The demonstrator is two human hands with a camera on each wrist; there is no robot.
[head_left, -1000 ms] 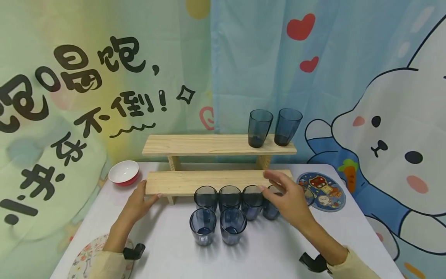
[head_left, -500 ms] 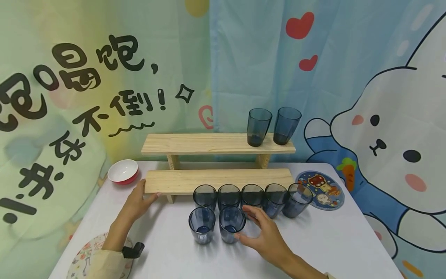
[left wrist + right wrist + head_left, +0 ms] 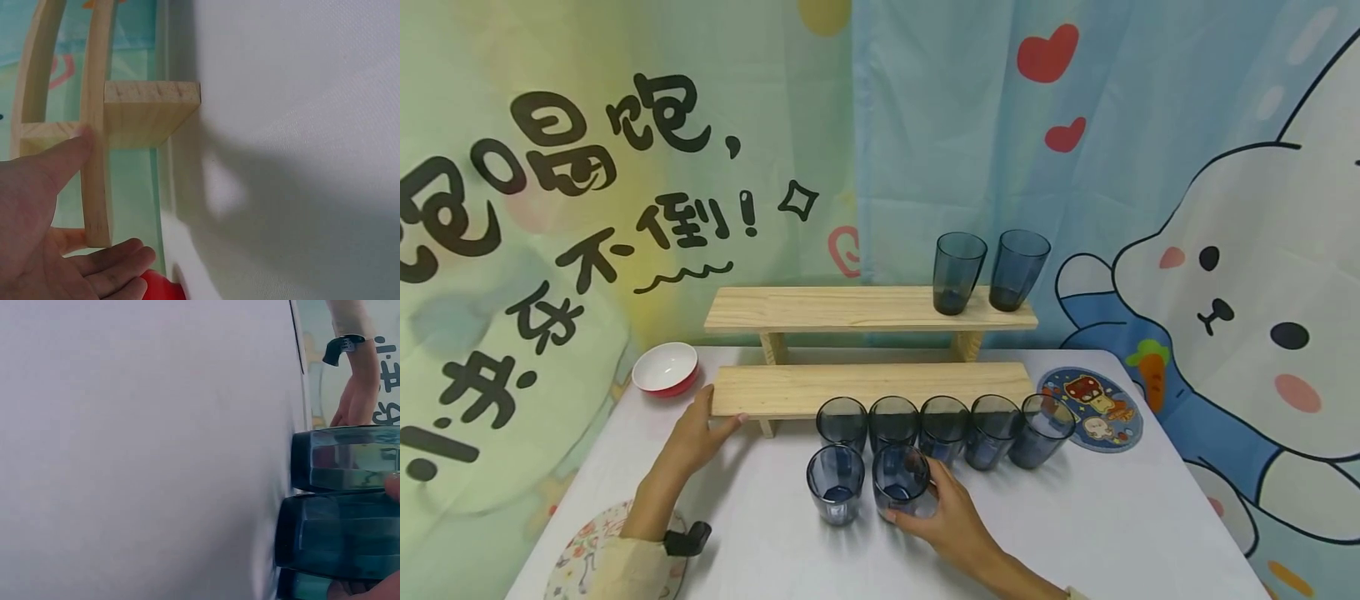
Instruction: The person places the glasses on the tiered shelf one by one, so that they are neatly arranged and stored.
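Note:
My right hand (image 3: 951, 517) holds a blue tinted drinking glass (image 3: 898, 475), the right one of two in the front row. Its thumb lies at the near side and its fingers reach round the right side. In the right wrist view the glass (image 3: 337, 537) stands on the cloth, close beside the other front glass (image 3: 344, 459). My left hand (image 3: 695, 433) grips the left end of the lower wooden shelf (image 3: 865, 387). In the left wrist view the thumb presses on the shelf's edge (image 3: 97, 187) and the other fingers lie at its end.
Several more glasses (image 3: 943, 425) stand in a row behind the front pair. Two glasses (image 3: 958, 275) sit at the right of the upper shelf (image 3: 820, 308). A red and white bowl (image 3: 666, 369), a round patterned mat (image 3: 1105, 417) and a floral plate (image 3: 587, 542) lie around.
My right hand has let go of a glass at the right end of the back row, moved left and nearer, and taken hold of the right front glass. The left hand stays put.

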